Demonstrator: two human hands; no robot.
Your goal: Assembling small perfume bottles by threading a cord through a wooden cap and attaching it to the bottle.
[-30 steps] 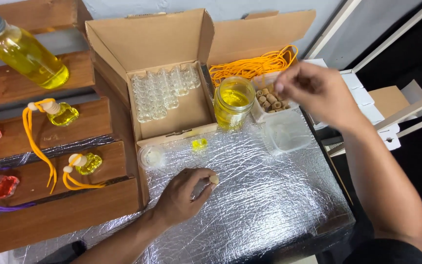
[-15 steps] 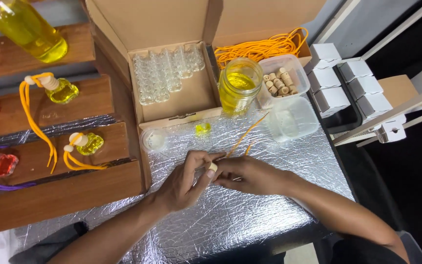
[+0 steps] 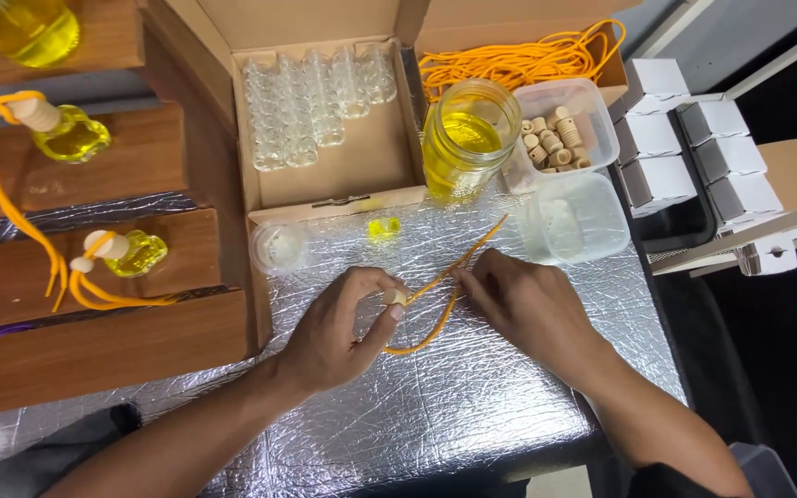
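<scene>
Over the silver foil mat (image 3: pixel 472 406), my left hand (image 3: pixel 339 323) pinches a small wooden cork (image 3: pixel 395 297) between thumb and fingers. My right hand (image 3: pixel 528 309) holds an orange cord (image 3: pixel 435 309) that loops below the cork and has one end pointing up toward a glass jar of yellow liquid (image 3: pixel 468 138). The cord meets the cork between the two hands. A small yellow bottle (image 3: pixel 383 227) lies on the mat just beyond my hands.
An open cardboard box (image 3: pixel 325 166) holds rows of small clear bottles (image 3: pixel 311 97). Behind are orange cords (image 3: pixel 518 60), a tub of corks (image 3: pixel 560 129), an empty clear tub (image 3: pixel 578 221) and a round lid (image 3: pixel 279 244). Wooden steps (image 3: pixel 103 350) at left carry finished bottles. White boxes (image 3: pixel 703 148) stand at right.
My right hand came back from the cork tub to the mat with an orange cord. It has since moved slightly right, and the cord now loops below the cork in my left hand.
</scene>
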